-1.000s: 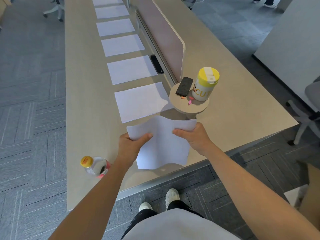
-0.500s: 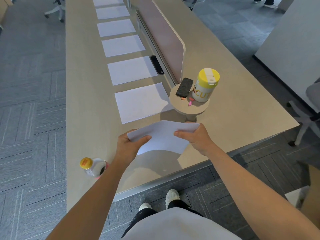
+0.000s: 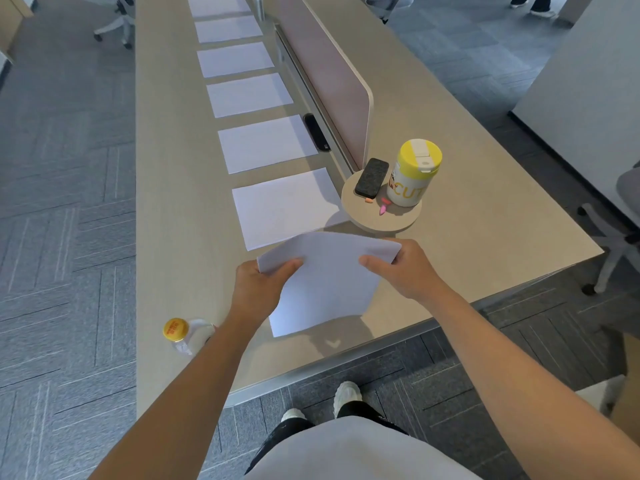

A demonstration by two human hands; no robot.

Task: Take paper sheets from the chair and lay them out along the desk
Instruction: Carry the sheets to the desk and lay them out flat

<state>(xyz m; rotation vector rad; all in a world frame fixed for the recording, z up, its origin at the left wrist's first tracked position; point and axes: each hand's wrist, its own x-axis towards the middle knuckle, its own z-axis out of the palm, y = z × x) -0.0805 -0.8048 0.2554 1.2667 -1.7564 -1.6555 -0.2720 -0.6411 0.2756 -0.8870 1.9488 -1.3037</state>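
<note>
Above the near end of the desk (image 3: 173, 209), the paper sheet (image 3: 325, 285) could be laid crooked or overlapping the nearest laid sheet (image 3: 284, 206), since it sags and its far edge is close to it. The sheet is pinched at its far corners, thumbs on top, by the left hand (image 3: 258, 289) and the right hand (image 3: 405, 271). The rest hangs toward the person.

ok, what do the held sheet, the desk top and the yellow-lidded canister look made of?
Held sheet: thin matte white paper; it bows where gripped.
Desk: probably beige wood-grain laminate, matte, faint streaks.
Canister: likely plastic, glossy white body, yellow lid.
</note>
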